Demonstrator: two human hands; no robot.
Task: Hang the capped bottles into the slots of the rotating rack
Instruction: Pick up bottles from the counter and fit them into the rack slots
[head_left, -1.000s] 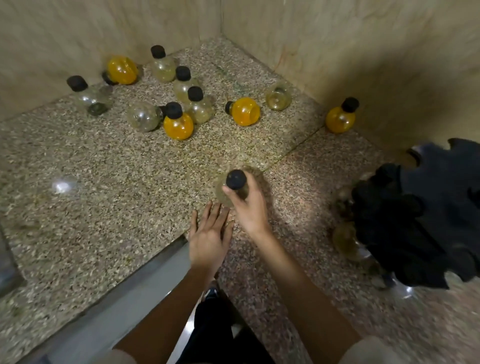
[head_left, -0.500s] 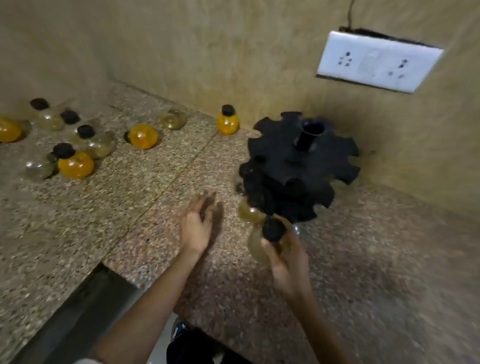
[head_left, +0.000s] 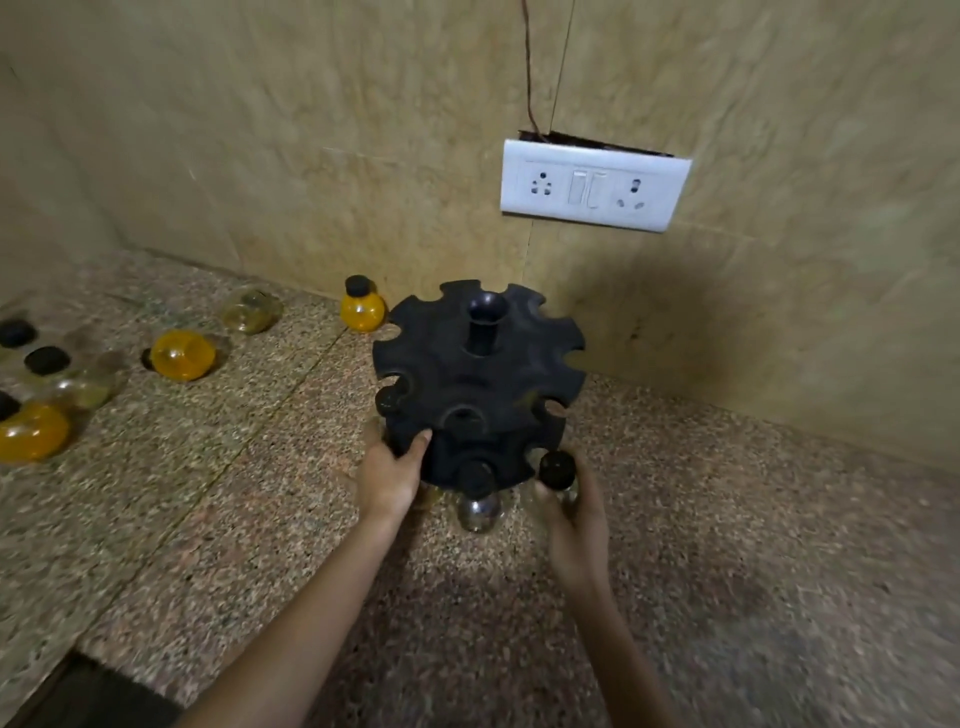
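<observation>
A black two-tier slotted rack (head_left: 483, 374) stands on the granite counter near the wall. My left hand (head_left: 389, 475) grips the near-left rim of its upper disc, thumb on top. My right hand (head_left: 571, 512) holds a clear bottle with a black cap (head_left: 557, 467) at the rack's near-right edge, by the lower tier. Another clear capped bottle (head_left: 478, 501) hangs from a lower front slot. A black cap (head_left: 390, 399) sits in a left slot of the upper disc.
Loose round bottles lie on the counter to the left: an orange one (head_left: 182, 355), a clear one (head_left: 250, 310), an upright orange one (head_left: 362, 310) by the wall, and several more at the left edge (head_left: 31, 431). A white socket plate (head_left: 592, 184) is on the wall.
My right hand has carried the clear bottle from the open counter to the rack's near-right edge. My left hand has left the counter and taken hold of the rack's rim.
</observation>
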